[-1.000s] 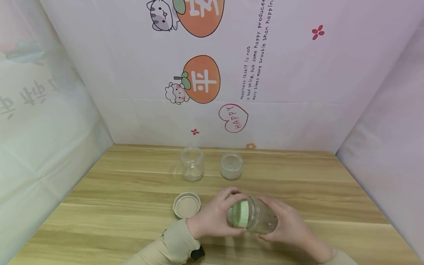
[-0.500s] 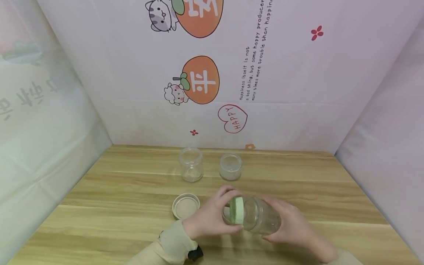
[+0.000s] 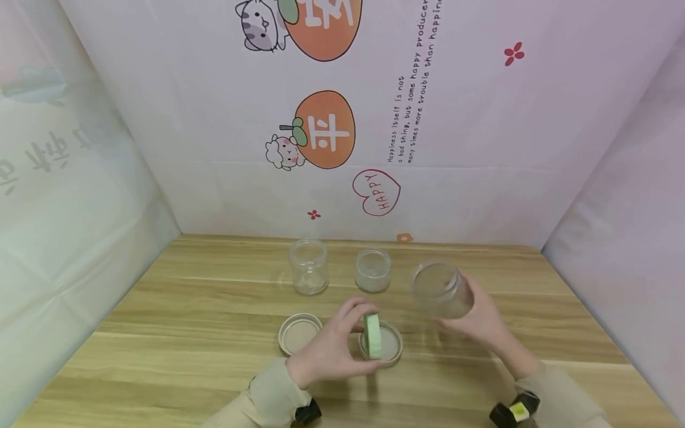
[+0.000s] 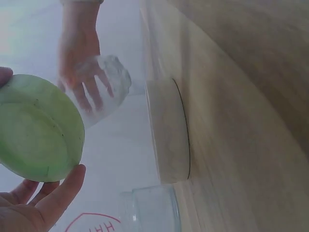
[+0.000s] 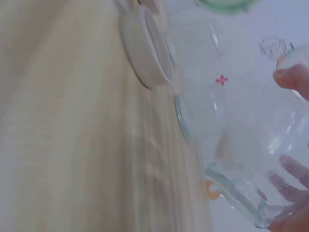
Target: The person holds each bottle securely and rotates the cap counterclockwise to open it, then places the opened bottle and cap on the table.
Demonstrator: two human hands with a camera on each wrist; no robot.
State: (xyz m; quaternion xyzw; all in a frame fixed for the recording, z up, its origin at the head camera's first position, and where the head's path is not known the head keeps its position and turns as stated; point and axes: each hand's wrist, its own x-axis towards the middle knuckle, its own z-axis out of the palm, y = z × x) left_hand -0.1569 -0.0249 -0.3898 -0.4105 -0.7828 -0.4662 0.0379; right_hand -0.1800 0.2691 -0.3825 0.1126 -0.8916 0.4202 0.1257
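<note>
In the head view my left hand (image 3: 326,351) pinches a light green round lid (image 3: 373,337) by its rim. The lid stands on edge between thumb and fingers, and its face fills the left of the left wrist view. My right hand (image 3: 478,318) grips a clear jar (image 3: 439,294) from the right side, tilted and apart from the green lid. Through the glass, fingers show in the right wrist view. Behind the green lid in the head view lies a beige ring-rimmed lid (image 3: 394,343), partly covered by it. A second beige lid (image 3: 298,334) lies beside my left hand.
At the back of the wooden table stand a taller clear jar (image 3: 308,267) and a shorter one (image 3: 373,271). Printed cloth walls (image 3: 460,196) enclose the back and both sides. Each wrist bears a black device (image 3: 515,411).
The clear jar has come away from the green lid, moving right and back in my right hand. My left hand keeps the lid, shifted slightly left. The beige lid behind it has come into view.
</note>
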